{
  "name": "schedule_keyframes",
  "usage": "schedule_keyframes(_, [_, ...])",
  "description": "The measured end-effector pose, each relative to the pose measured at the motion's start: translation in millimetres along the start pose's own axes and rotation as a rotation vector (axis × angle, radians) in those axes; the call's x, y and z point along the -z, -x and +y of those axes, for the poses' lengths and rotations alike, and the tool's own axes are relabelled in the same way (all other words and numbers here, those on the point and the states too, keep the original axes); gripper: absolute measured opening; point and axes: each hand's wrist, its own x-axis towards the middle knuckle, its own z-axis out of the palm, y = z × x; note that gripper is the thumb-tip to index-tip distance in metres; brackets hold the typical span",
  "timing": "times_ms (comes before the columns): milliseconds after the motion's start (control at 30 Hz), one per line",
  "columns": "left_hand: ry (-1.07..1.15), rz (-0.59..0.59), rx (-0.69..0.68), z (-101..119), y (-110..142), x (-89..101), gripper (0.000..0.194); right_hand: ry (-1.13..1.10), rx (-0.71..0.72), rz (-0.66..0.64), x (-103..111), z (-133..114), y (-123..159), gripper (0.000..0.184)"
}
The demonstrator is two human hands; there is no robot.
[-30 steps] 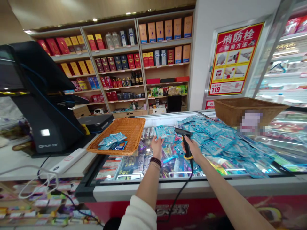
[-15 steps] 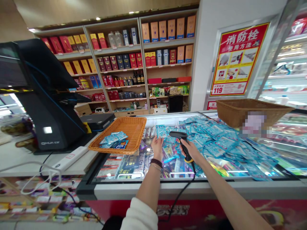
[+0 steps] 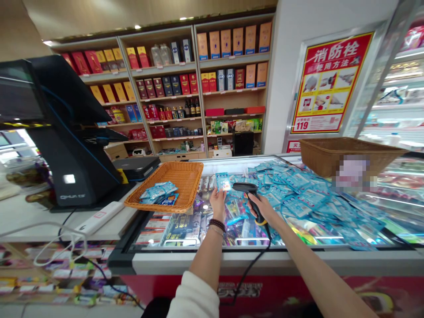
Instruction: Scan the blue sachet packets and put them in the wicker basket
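My left hand [image 3: 217,199] grips the lower edge of a small blue packet [image 3: 223,180], which is held upright above the glass top of a chest freezer [image 3: 159,257]. In my right hand [image 3: 264,208] is a black barcode scanner [image 3: 247,189], its head turned left toward the packet. A bright patch of light shows on the packet's lower part. To the right, a wide heap of similar blue packets [image 3: 303,198] is spread over the glass. An orange wicker basket [image 3: 185,185] on the left holds several blue packets [image 3: 159,191].
A black checkout terminal [image 3: 82,176] stands on the left counter beside a white box [image 3: 99,217] and loose cables. At the right rear sits a brown wicker basket [image 3: 318,158]. The scanner's cable [image 3: 253,261] hangs over the freezer's front edge. Shelves of boxes line the back wall.
A bright light patch now shows on the packet in my left hand. The view has shifted very slightly; both hands keep nearly the same place.
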Motion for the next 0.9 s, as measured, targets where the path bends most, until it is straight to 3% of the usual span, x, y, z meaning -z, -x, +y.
schedule_keyframes(600, [-0.072, -0.021, -0.038, -0.6, -3.2, 3.2, 0.029, 0.055, -0.005, -0.017, -4.3, 0.1, -3.6, 0.057])
schedule_keyframes(733, [-0.120, -0.068, -0.064, 30.6, -10.0, 4.4, 0.028, 0.027, -0.014, -0.021, -13.7, -5.2, -16.5, 0.052])
schedule_keyframes(900, [-0.188, -0.048, -0.144, 105.5, -33.1, 23.8, 0.023, -0.049, -0.037, -0.029, -54.0, -19.3, -45.5, 0.049])
